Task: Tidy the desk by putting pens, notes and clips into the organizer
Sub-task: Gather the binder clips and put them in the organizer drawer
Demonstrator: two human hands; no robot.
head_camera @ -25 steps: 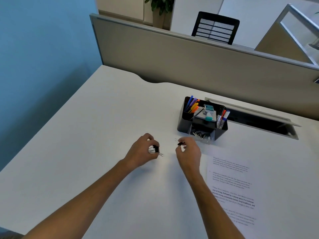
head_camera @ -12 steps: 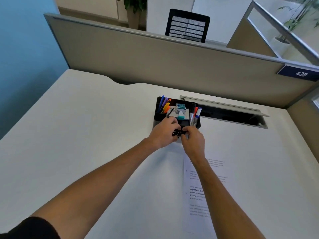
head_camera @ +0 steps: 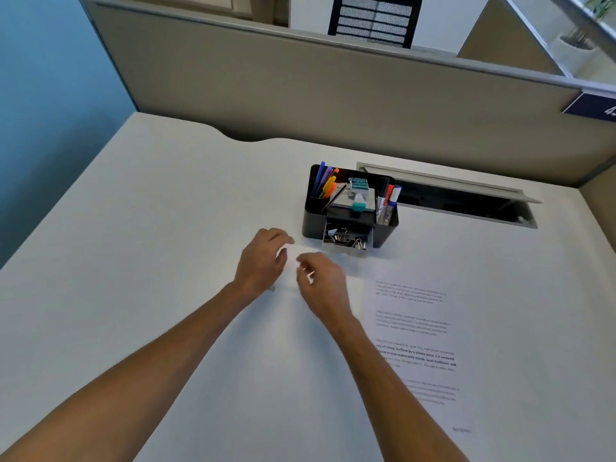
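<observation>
We are hovering our left hand (head_camera: 263, 258) and right hand (head_camera: 321, 283), fingers loosely curled and pinching nothing, near the organizer (head_camera: 350, 208) whose open drawer (head_camera: 345, 243) is holding the clips (head_camera: 345, 238), and a careless reach is risking knocking it farther away.

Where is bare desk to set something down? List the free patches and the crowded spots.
Free: the wide white desk left of the organizer, out to the blue wall, and the strip behind it along the partition. Crowded: the open drawer of clips, both hands just before it, and the printed sheet on the right.
</observation>
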